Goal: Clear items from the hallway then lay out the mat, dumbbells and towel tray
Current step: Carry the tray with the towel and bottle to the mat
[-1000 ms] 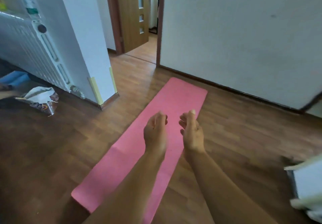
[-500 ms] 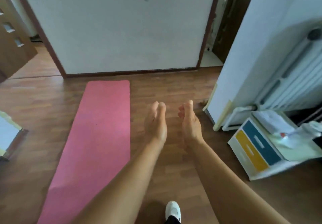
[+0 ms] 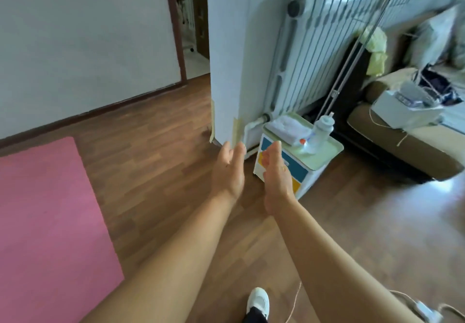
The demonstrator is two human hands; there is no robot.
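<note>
A pink mat point(image 3: 47, 224) lies flat on the wooden floor at the left. A pale green tray point(image 3: 324, 153) rests on a small white drawer box point(image 3: 297, 172) beside the radiator. On the tray lie a folded white towel point(image 3: 289, 126) and a clear water bottle point(image 3: 318, 134). My left hand point(image 3: 229, 172) and my right hand point(image 3: 275, 174) are stretched out side by side in front of the drawer box, palms facing each other, fingers apart, holding nothing. No dumbbells are in view.
A white wall corner point(image 3: 226, 71) and a radiator point(image 3: 322, 53) stand behind the box. A brown sofa point(image 3: 402, 141) with clutter is at the right. A metal pole point(image 3: 352, 53) leans by the radiator. My white shoe point(image 3: 258, 302) and a cord point(image 3: 294, 302) are near the bottom.
The view has swung right: the mat slid to the left edge and the drawer box with the tray has come closer, right in front of my hands. Both hands stay empty.
</note>
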